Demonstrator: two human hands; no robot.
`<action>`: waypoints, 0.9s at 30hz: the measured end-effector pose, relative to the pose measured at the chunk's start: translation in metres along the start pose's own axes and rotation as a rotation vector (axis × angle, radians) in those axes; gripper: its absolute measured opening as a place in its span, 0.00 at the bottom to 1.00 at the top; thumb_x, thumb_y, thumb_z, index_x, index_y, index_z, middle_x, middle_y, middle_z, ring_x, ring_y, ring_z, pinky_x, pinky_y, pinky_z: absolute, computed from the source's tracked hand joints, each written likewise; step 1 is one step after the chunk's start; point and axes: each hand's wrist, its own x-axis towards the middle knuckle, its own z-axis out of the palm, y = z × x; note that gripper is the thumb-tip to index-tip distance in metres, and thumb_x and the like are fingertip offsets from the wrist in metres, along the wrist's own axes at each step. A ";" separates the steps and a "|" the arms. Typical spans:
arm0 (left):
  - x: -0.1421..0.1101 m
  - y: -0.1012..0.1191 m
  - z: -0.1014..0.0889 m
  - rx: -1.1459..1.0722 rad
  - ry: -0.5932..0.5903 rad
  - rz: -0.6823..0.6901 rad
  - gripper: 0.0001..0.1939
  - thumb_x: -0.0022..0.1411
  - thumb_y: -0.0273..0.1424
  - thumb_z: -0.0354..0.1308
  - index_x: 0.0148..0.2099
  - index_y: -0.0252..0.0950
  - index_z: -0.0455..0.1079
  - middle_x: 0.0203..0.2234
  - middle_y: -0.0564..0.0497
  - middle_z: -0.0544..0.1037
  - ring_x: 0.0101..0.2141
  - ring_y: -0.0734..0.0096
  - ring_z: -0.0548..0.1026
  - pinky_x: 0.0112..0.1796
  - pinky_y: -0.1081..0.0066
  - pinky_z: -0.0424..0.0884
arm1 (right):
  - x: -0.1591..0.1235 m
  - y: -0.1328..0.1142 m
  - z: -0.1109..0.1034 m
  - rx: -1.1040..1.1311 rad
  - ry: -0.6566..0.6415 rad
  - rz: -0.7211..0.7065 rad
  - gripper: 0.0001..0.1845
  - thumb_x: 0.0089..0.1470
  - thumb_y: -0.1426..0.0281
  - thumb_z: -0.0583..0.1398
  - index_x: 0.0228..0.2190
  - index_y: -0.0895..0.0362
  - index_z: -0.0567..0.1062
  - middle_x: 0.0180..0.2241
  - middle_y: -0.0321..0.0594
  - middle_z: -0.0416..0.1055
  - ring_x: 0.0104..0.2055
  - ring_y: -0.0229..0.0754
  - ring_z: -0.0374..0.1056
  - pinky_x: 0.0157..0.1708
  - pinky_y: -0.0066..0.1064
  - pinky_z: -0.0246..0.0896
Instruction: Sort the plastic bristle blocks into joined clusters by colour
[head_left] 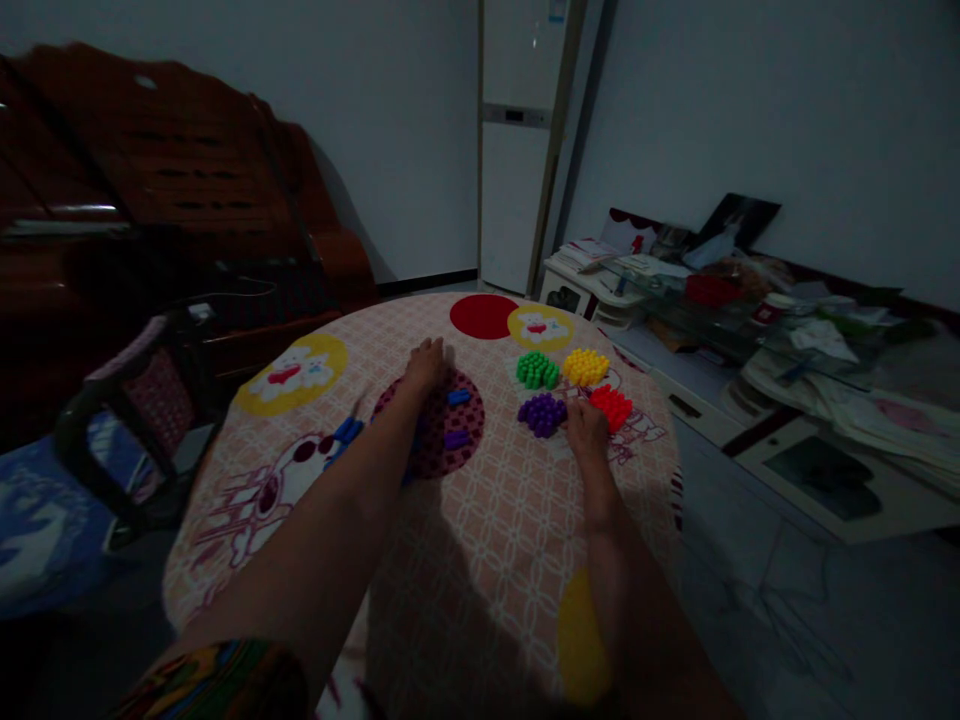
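My left hand [425,366] reaches across the round table [480,560], fingers curled down onto the cloth just left of a small blue block [458,397]; whether it holds anything is hidden. A purple block [455,439] lies nearer me, and blue pieces [347,432] show beside my left forearm. My right hand [586,429] rests between a purple heap of studded pieces [541,413] and a red heap [611,406], its fingers bent toward them. Green [537,370] and yellow [585,367] heaps lie just beyond.
The table has a patterned pink cloth with cartoon prints. A dark chair [135,420] stands at the left edge, a wooden sofa [150,200] behind it. Low cabinets with clutter [750,300] run along the right wall; a tall white air-conditioning unit [517,150] stands in the corner.
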 end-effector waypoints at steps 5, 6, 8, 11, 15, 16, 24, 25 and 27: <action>0.002 -0.008 0.000 0.135 -0.075 0.036 0.19 0.68 0.30 0.48 0.57 0.34 0.72 0.55 0.34 0.73 0.53 0.49 0.72 0.52 0.59 0.69 | 0.001 0.000 0.000 0.002 -0.006 0.004 0.20 0.63 0.61 0.49 0.21 0.52 0.65 0.22 0.38 0.70 0.29 0.42 0.67 0.32 0.30 0.54; 0.001 -0.007 -0.001 0.141 -0.062 0.027 0.19 0.69 0.31 0.48 0.57 0.34 0.72 0.54 0.34 0.73 0.52 0.50 0.72 0.51 0.60 0.70 | 0.001 -0.001 0.000 0.001 -0.012 0.007 0.19 0.63 0.61 0.49 0.21 0.52 0.65 0.21 0.38 0.70 0.29 0.42 0.67 0.32 0.30 0.54; -0.002 -0.006 -0.003 0.143 -0.045 0.000 0.19 0.69 0.33 0.49 0.57 0.34 0.71 0.53 0.34 0.74 0.51 0.51 0.73 0.49 0.62 0.70 | 0.000 -0.001 0.000 -0.001 -0.023 0.013 0.19 0.63 0.61 0.49 0.22 0.52 0.65 0.21 0.38 0.69 0.28 0.42 0.67 0.31 0.30 0.54; -0.003 -0.007 -0.007 0.138 -0.047 -0.024 0.20 0.69 0.35 0.51 0.59 0.34 0.70 0.52 0.35 0.76 0.51 0.52 0.74 0.48 0.63 0.71 | 0.000 -0.002 -0.001 -0.005 -0.025 0.009 0.20 0.63 0.61 0.49 0.21 0.52 0.65 0.21 0.38 0.69 0.29 0.42 0.67 0.32 0.30 0.55; -0.001 -0.009 -0.014 0.138 -0.129 -0.010 0.21 0.62 0.32 0.58 0.56 0.34 0.75 0.51 0.38 0.80 0.51 0.53 0.76 0.48 0.66 0.71 | 0.000 -0.003 -0.001 0.007 -0.015 -0.003 0.20 0.63 0.62 0.50 0.21 0.52 0.66 0.22 0.38 0.70 0.29 0.42 0.67 0.32 0.30 0.57; -0.002 -0.008 -0.016 0.125 -0.151 -0.005 0.19 0.60 0.32 0.60 0.53 0.35 0.77 0.49 0.39 0.81 0.49 0.54 0.77 0.47 0.68 0.71 | 0.000 -0.002 -0.001 0.011 -0.013 -0.004 0.20 0.63 0.62 0.50 0.21 0.52 0.67 0.23 0.39 0.70 0.29 0.42 0.67 0.32 0.30 0.57; -0.047 0.051 0.016 -0.636 -0.241 0.162 0.14 0.54 0.30 0.61 0.43 0.33 0.80 0.35 0.49 0.84 0.36 0.66 0.79 0.39 0.71 0.73 | 0.000 0.002 0.002 0.004 0.010 -0.046 0.20 0.62 0.61 0.50 0.21 0.52 0.68 0.22 0.38 0.68 0.29 0.43 0.66 0.31 0.30 0.57; -0.052 0.060 0.025 -0.727 -0.254 0.155 0.14 0.53 0.30 0.61 0.43 0.33 0.80 0.33 0.50 0.83 0.34 0.67 0.78 0.38 0.72 0.74 | 0.000 0.002 0.002 0.000 0.011 -0.049 0.20 0.62 0.60 0.50 0.21 0.52 0.68 0.21 0.38 0.68 0.29 0.43 0.66 0.31 0.31 0.57; -0.058 0.074 0.039 -0.861 -0.267 0.140 0.15 0.52 0.28 0.62 0.43 0.32 0.78 0.31 0.51 0.81 0.32 0.69 0.77 0.36 0.72 0.74 | 0.001 0.003 0.001 -0.011 0.011 -0.052 0.21 0.63 0.60 0.50 0.22 0.52 0.69 0.21 0.38 0.68 0.28 0.43 0.66 0.31 0.31 0.56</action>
